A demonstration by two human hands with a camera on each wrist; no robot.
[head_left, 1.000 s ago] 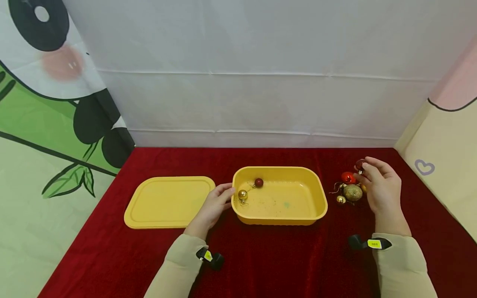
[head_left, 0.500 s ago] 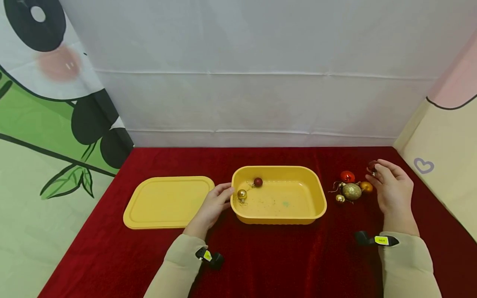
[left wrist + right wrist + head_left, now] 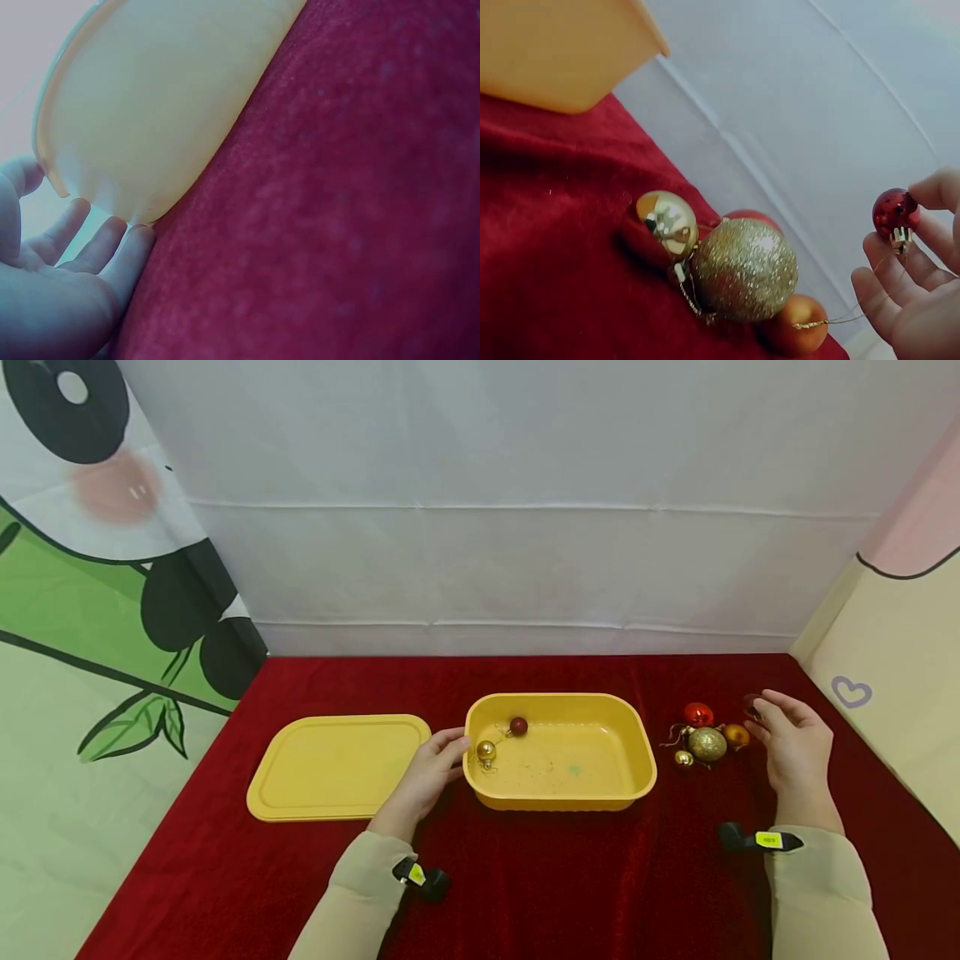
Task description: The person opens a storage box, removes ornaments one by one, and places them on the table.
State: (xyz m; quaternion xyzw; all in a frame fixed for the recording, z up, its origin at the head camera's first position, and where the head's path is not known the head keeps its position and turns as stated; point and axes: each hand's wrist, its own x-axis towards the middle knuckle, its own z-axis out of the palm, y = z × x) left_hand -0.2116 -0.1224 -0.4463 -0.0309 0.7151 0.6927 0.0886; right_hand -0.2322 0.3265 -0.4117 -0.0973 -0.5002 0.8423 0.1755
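Note:
My right hand (image 3: 798, 743) pinches a small shiny dark red Christmas bauble (image 3: 895, 212) between thumb and fingers, its gold cap and thread hanging down. Fingers largely hide it in the head view. Left of that hand lies a cluster of baubles: a red one (image 3: 698, 715), a glittery gold one (image 3: 707, 744), an orange-gold one (image 3: 736, 736) and a small shiny gold one (image 3: 666, 225). My left hand (image 3: 426, 777) touches the left end of a yellow box (image 3: 561, 805), thumb at the rim and fingertips against the outer wall. Inside sit a gold bauble (image 3: 486, 751) and a dark red bauble (image 3: 518, 726).
A yellow lid (image 3: 337, 768) lies flat left of the box. Red cloth (image 3: 540, 885) covers the table, with a pale fabric backdrop (image 3: 525, 568) behind it and printed fabric at both sides.
My right hand has moved right, away from the cluster, with the dark red bauble, then slightly lower. The orange-gold bauble has come into fuller view. My left hand stays at the box.

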